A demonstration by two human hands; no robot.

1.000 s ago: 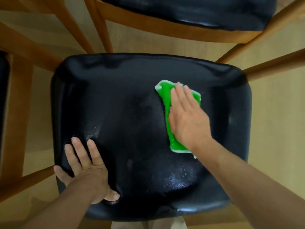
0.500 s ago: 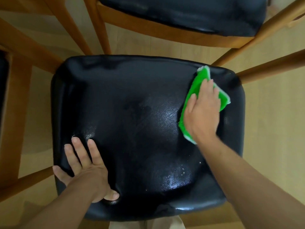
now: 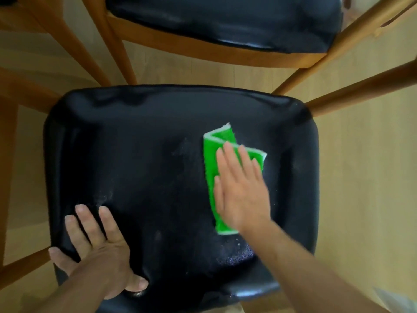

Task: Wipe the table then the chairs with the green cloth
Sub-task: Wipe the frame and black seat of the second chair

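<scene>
Since a moment ago: right hand (image 3: pixel 241 188) and green cloth (image 3: pixel 211 168) have swept back from the far right corner of the seat toward its middle right; left hand (image 3: pixel 99 249) has stayed put.
Right hand: flat, fingers straight and spread, palm pressing the cloth down onto the chair seat (image 3: pixel 146 166). Nothing pinched, just weight on top.
Left hand: flat as well, fingers straight on the near left corner of the seat, thumb over the left edge, bracing the chair.
Cloth: folded into a long strip with a pale hem, lying on the seat under the right palm; its far end pokes out past the fingertips, its near end shows beside the wrist.
Handling, my guess: soft, light and limp, so it will bunch or unfold unless pressed flat under the whole palm; to lift it, pinching the folded far edge looks easiest.
Seat: black, glossy, cushioned, with damp speckles near the front right; the cloth should glide on it.
Task stage: on the chairs, I reckon; no tabletop in sight.
Nearby: second chair (image 3: pixel 225 23) beyond, wooden floor (image 3: pixel 361 177) below.
</scene>
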